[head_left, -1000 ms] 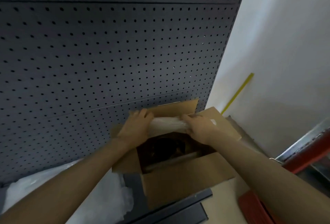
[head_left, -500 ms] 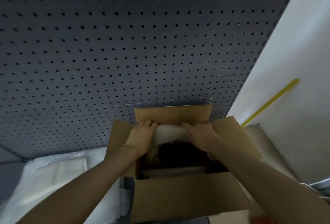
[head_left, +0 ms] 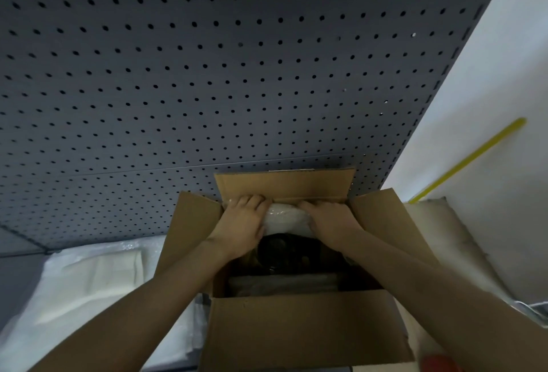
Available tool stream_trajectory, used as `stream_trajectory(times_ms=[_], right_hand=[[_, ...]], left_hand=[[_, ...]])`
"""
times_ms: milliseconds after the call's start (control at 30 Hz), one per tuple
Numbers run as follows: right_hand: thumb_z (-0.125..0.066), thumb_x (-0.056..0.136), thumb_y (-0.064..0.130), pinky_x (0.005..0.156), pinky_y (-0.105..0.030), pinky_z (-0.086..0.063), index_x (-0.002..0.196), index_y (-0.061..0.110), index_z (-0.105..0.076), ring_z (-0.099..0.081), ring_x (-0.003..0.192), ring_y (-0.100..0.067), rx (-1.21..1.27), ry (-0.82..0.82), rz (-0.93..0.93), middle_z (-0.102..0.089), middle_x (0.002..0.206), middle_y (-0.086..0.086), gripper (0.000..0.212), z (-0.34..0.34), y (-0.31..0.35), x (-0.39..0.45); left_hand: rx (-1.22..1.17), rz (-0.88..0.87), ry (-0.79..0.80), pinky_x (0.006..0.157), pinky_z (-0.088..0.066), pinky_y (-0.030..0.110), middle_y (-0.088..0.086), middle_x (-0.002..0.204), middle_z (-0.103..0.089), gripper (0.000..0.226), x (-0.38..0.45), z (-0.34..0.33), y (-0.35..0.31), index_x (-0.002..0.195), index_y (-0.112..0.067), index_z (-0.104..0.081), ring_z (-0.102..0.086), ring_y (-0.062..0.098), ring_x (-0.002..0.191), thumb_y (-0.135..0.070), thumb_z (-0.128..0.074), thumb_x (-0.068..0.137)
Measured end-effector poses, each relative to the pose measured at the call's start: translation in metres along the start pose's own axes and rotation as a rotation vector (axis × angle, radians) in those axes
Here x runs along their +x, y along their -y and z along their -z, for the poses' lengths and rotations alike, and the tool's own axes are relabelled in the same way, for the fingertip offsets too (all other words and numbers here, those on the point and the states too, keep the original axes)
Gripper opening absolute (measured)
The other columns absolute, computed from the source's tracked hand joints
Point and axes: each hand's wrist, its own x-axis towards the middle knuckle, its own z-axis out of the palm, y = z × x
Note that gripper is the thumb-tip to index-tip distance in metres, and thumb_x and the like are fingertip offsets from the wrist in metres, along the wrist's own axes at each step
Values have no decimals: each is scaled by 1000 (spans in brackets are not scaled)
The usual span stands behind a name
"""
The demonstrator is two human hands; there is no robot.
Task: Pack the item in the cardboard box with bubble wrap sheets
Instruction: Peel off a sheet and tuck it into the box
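both grips, left hand and right hand, pressing on wrap | soft, light, squishy, probably slippery | best pinched at edges, tucked behind dark item in box

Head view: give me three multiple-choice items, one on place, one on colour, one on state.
1. Where is the clear bubble wrap wad being pressed?
A. against the far inner wall of the brown cardboard box
B. on the white sheets left of the box
C. on the pegboard

2. What colour is the perforated pegboard?
A. red
B. dark grey-blue
C. yellow

3. What state are the box flaps in?
A. taped shut
B. folded open
C. torn off

Answers: 1 A, the left hand and right hand hold it there; 2 B, its panel is dark; 3 B, all four stand out.
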Motion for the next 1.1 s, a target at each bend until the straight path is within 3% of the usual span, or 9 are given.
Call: stream_trajectory(times_ms=[100, 200, 300, 433, 533, 667, 833, 933, 1100], right_hand=[[-61, 82, 16, 91, -37, -45, 131, 17, -47, -53, 110, -29, -43, -103, -7, -57, 122, -10, 51, -3, 6, -8], [-79, 53, 12, 83, -37, -50, 114, 9, -62, -53, 102, -28, -176, -352, 154, -61, 113, -11, 64, -9, 23, -24], [-81, 58, 13, 76, -35, -55, 105, 12, -64, -63, 91, -25, -109, -377, 318, -63, 104, -8, 50, -24, 33, -31], [-77, 70, 12, 52, -31, -53, 90, 12, -68, -63, 70, -22, -24, -405, 369, -64, 86, -7, 21, -33, 32, -29], [-65, 84, 20, 53, -32, -53, 86, 11, -70, -64, 66, -21, -87, -308, 363, -67, 82, -5, 10, -28, 42, -35], [-38, 99, 38, 76, -36, -53, 107, 10, -61, -63, 90, -23, -11, 5, 19, -66, 101, -9, 37, -25, 47, -31], [-34, 100, 42, 77, -34, -51, 107, 9, -61, -63, 92, -23, 20, 98, -121, -67, 102, -11, 43, -32, 49, -19], [-37, 99, 43, 86, -36, -51, 113, 10, -59, -61, 100, -25, 83, 150, -156, -66, 109, -11, 42, -37, 47, -12], [-38, 100, 37, 98, -39, -43, 130, 12, -47, -53, 116, -28, 172, 249, -74, -56, 128, -13, 40, -38, 35, -16]], left_hand=[[-9, 11, 7, 104, -31, 35, 5, 141, -44, 56, 7, 0, -1, 144, -18, -34, -44, 26, 125, -23, -50, 91], [0, 29, 12, 101, -31, 35, 5, 139, -47, 52, 10, -1, -1, 143, -19, -38, -46, 27, 122, -20, -50, 91], [-25, 39, 17, 102, -30, 36, 6, 139, -48, 52, 9, -4, 0, 143, -19, -39, -47, 28, 122, -19, -49, 92], [-97, 68, -30, 100, -32, 37, 7, 131, -56, 51, 7, -9, 2, 140, -21, -45, -51, 29, 119, -16, -52, 89], [-140, 77, -57, 98, -35, 36, 7, 124, -61, 49, 10, -9, 4, 134, -21, -52, -55, 29, 113, -14, -54, 86], [-179, 91, -65, 95, -39, 37, 9, 115, -64, 47, 10, -8, 5, 130, -20, -56, -59, 30, 105, -13, -56, 83], [-190, 112, -35, 93, -42, 38, 9, 117, -63, 44, 11, -5, 1, 128, -18, -56, -60, 30, 104, -15, -59, 84], [-215, 130, -5, 95, -44, 41, 8, 119, -60, 44, 11, -8, 2, 127, -20, -56, -58, 30, 107, -16, -60, 83], [-206, 145, 19, 96, -43, 44, 7, 121, -58, 45, 8, -16, 2, 129, -23, -54, -56, 30, 110, -20, -60, 85]])
